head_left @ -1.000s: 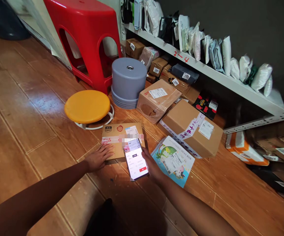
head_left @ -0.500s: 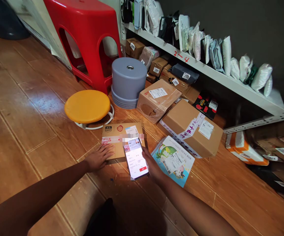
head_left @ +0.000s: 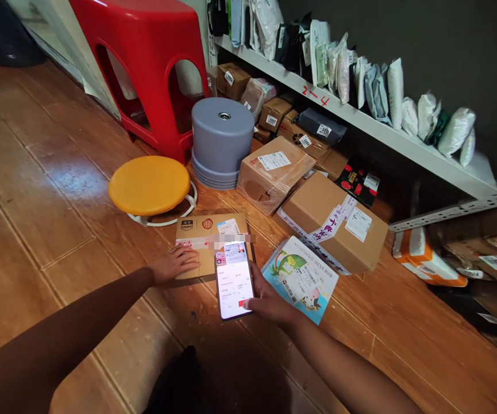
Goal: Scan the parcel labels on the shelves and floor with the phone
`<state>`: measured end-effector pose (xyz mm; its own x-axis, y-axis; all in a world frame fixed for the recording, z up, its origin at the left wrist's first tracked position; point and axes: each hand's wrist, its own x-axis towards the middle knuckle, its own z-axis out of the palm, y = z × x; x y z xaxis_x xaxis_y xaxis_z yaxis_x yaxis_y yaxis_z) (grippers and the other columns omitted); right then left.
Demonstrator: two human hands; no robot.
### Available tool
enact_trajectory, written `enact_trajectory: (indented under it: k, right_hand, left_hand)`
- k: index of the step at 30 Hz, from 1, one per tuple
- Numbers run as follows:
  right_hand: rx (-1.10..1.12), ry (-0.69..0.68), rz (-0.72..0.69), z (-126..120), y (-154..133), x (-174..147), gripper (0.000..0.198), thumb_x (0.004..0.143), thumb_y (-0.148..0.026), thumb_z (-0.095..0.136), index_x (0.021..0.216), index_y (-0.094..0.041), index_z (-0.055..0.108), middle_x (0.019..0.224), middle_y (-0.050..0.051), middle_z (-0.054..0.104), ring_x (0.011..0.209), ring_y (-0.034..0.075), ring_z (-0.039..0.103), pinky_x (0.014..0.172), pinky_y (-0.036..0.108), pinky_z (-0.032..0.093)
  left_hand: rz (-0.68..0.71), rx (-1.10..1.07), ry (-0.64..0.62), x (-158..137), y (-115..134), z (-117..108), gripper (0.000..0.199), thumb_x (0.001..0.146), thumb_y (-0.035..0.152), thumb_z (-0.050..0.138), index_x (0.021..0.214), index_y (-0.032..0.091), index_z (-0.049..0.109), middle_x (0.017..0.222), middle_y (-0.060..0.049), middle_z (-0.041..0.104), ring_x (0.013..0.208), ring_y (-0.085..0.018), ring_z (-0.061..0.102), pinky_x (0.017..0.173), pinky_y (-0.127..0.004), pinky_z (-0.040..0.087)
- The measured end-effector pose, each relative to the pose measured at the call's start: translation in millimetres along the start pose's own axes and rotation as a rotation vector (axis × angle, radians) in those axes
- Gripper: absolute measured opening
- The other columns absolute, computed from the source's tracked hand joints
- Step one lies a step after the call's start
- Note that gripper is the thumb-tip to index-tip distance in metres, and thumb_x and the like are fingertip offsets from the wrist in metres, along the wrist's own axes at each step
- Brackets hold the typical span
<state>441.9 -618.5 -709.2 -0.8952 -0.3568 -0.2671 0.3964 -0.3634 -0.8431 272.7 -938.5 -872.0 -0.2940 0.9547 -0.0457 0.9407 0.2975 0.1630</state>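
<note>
My right hand (head_left: 270, 301) grips a smartphone (head_left: 231, 287), its lit screen facing up, with the thumb on the red button near the bottom. The phone hangs over the near right part of a flat cardboard box (head_left: 205, 260) on the floor, hiding some of it. On that box's left side rests my left hand (head_left: 173, 265), fingers stretched out over the cardboard and holding nothing. Pink-and-white tape and a shipping label (head_left: 228, 226) mark the box's top. Just right of the phone lies a blue, green and white printed carton (head_left: 303, 282), also labelled.
Beyond are a yellow round stool (head_left: 149, 185), a grey round stool (head_left: 222, 135) and a red plastic stool (head_left: 145, 34). Two taped cardboard boxes (head_left: 276, 172) (head_left: 332, 221) stand before a white shelf (head_left: 360, 121) lined with parcels. An orange-white box (head_left: 424, 261) sits at right.
My right thumb has moved onto the phone's red button, and the phone has turned more upright in view. The left hand stays on the box. The view has shifted slightly.
</note>
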Motion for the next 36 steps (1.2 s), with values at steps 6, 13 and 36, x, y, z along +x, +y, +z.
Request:
enact_trajectory:
  k: [6, 13, 36]
  right_hand:
    - [-0.018, -0.004, 0.007, 1.5, 4.0, -5.2, 0.083, 0.068, -0.010, 0.063, 0.143, -0.029, 0.031, 0.134, 0.006, 0.059, 0.116, 0.026, 0.060, 0.096, 0.042, 0.046]
    - [-0.100, -0.059, 0.191, 15.8, 20.0, -32.8, 0.083, 0.063, -0.010, 0.064, 0.140, -0.027, 0.036, 0.136, 0.008, 0.057, 0.123, 0.031, 0.057, 0.094, 0.043, 0.047]
    - [0.294, 0.356, -0.109, -55.1, -77.7, -149.9, 0.078, 0.063, -0.035, 0.081, 0.134, -0.025, 0.051, 0.117, 0.006, 0.068, 0.107, 0.028, 0.062, 0.088, 0.036, 0.042]
  left_hand:
    - [0.006, -0.033, 0.003, 2.4, 5.3, -7.4, 0.049, 0.094, 0.015, 0.045, 0.139, 0.030, 0.055, 0.141, -0.009, 0.053, 0.134, -0.026, 0.037, 0.115, -0.049, 0.024]
    - [-0.054, -0.087, -0.079, 17.5, 35.4, -24.0, 0.082, 0.066, 0.030, 0.076, 0.144, 0.027, 0.049, 0.148, -0.010, 0.047, 0.135, -0.034, 0.036, 0.116, -0.054, 0.017]
    - [-0.518, -1.883, -0.188, 231.6, 191.4, -182.5, 0.073, 0.093, 0.064, 0.016, 0.130, 0.016, 0.055, 0.115, -0.019, 0.067, 0.095, -0.026, 0.068, 0.071, -0.040, 0.056]
